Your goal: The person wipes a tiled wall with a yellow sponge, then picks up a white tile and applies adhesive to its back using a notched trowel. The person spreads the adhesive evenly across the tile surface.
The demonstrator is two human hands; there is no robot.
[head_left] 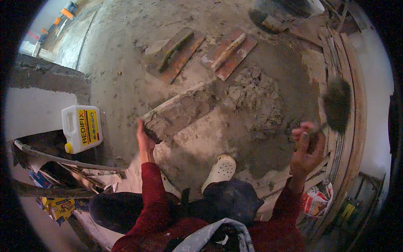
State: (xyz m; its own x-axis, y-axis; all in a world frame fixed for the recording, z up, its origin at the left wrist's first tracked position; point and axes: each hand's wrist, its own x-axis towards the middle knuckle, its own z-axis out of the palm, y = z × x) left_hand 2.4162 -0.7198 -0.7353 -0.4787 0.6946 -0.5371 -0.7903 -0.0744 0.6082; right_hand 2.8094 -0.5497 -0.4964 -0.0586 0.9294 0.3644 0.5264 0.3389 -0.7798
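Nearest, two dark red sleeves rise from the lower edge, with one pale perforated clog (221,169) on the gritty cement floor (121,84) between them. The left hand (145,140) grips the near end of a long, mortar-caked board (176,111), rough and grey on top. The right hand (307,148) is closed around the handle of a round, bristly brush (337,103), its head blurred and soft-edged. Between the two lies one lumpy heap of wet mortar (256,101). To the left stands one white plastic jug (82,128) with a yellow label and cap. Farther off rest two flat reddish wooden floats (205,52), each with a raised grip; beyond, a dark bucket (285,10) is cut off by the rim.
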